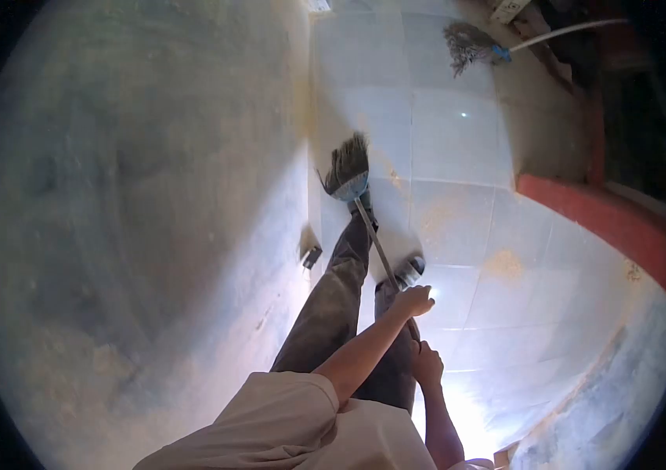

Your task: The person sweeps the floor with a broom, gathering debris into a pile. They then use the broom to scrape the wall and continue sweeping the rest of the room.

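Note:
A broom with dark, frayed bristles and a blue-grey head slants across the middle of the head view. Its bristles are over the tiled floor, just beyond my forward shoe and close to the left wall. My left hand wraps round the handle. Lower down, nearer my body, my right hand is closed round the handle's upper end. Below the broom head, part of my shoe is covered by the broom; my other shoe stands further back.
The grey wall rises along the left, with a small dark box at its foot. Yellowish-brown patches mark the pale tiles. A grey string mop lies at upper right. A red raised edge borders the right side.

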### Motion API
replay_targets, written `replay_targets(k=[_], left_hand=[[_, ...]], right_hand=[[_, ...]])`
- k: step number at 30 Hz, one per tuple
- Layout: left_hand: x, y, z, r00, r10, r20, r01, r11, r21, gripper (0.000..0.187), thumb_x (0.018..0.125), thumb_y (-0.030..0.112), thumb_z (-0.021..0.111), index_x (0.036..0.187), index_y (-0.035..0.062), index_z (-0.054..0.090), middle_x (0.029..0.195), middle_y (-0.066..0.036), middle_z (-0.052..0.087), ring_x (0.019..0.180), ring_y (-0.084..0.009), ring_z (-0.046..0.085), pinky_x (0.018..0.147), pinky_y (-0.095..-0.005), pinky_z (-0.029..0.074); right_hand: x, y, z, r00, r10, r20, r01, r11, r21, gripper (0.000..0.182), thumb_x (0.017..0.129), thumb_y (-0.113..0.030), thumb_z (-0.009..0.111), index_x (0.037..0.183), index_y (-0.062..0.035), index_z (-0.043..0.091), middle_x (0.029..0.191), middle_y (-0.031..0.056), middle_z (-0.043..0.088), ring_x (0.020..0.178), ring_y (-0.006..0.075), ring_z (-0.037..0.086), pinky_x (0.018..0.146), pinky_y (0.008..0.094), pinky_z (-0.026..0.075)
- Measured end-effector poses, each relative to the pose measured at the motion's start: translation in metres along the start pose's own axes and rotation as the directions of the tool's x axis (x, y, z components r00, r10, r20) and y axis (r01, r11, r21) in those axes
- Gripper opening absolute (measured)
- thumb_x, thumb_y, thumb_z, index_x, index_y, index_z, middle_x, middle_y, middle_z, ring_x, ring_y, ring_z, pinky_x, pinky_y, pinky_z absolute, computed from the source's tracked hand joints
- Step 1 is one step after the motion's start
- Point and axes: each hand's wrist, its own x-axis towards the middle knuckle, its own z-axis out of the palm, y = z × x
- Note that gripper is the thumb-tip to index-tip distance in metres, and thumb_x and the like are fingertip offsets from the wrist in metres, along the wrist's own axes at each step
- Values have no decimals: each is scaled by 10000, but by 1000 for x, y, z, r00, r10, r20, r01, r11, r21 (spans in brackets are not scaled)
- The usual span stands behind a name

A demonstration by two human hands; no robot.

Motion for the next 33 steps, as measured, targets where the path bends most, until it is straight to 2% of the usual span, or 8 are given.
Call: replay_targets(k=[5,12,14,21,25,27,30,33], left_hand=[[-42,5,35,756,498,-425,-383,863,330,369,841,308,536,1152,111,527,1225,-131,497,1190,-269,439,980,-489,326],[-70,-58,-35,533,325,-781,-255,942,217,185,789,205,571,861,49,637,1304,-169,435,1208,-340,405,958,-530,330],[-67,-88,-43,610,188,-770,-303,953,-8,194,787,202,565,826,27,639,1317,-191,421,1194,-361,416,971,-508,335],[-54,-197,124,727,513,-456,-139,760,634,271,776,229,560,843,-24,631,1275,-314,392,1173,-433,417,954,-483,378],[-101,-115,217,768,288,-572,-279,954,106,337,807,215,547,1084,24,566,1316,-283,356,1228,-446,355,999,-476,344],[-112,-87,241,895,445,11,-340,667,663,479,817,239,554,1248,53,461,1408,-276,218,1289,-437,266,1026,-475,311],[-142,-62,286,848,447,-284,-459,888,27,547,806,241,568,1310,105,405,1440,-253,150,1318,-406,229,1046,-461,294],[-161,-43,258,761,647,-48,-608,737,296,577,746,176,620,1290,168,431,1412,-223,227,1318,-376,249,1061,-445,285]], right_hand=[[-7,46,41,991,-92,-95,104,987,124,394,927,-385,369,943,-40,558,785,272,606,759,455,585,678,538,458],[84,-85,32,703,-653,-284,678,735,-13,239,854,-89,434,1064,-32,533,1052,220,578,869,417,584,746,480,473],[95,-118,52,634,-745,-207,712,667,-218,243,857,-98,434,1068,-26,531,1052,223,580,907,431,574,762,482,469],[58,-25,168,862,-495,-107,505,855,120,247,866,-162,462,1069,-33,515,1012,190,609,912,352,615,766,439,509],[19,90,170,959,-263,104,281,926,-253,223,893,-250,441,966,-59,530,865,171,643,807,326,647,664,455,524],[-13,138,167,965,-256,-65,229,934,-273,267,913,-302,417,898,-58,524,756,189,634,766,320,650,632,462,518],[-84,156,140,985,-58,-161,30,985,-171,320,930,-349,396,882,-64,534,687,193,620,669,375,625,590,489,495],[-124,181,147,979,11,-206,-32,994,-102,343,933,-366,389,872,-59,527,638,215,594,650,400,609,574,509,473]])
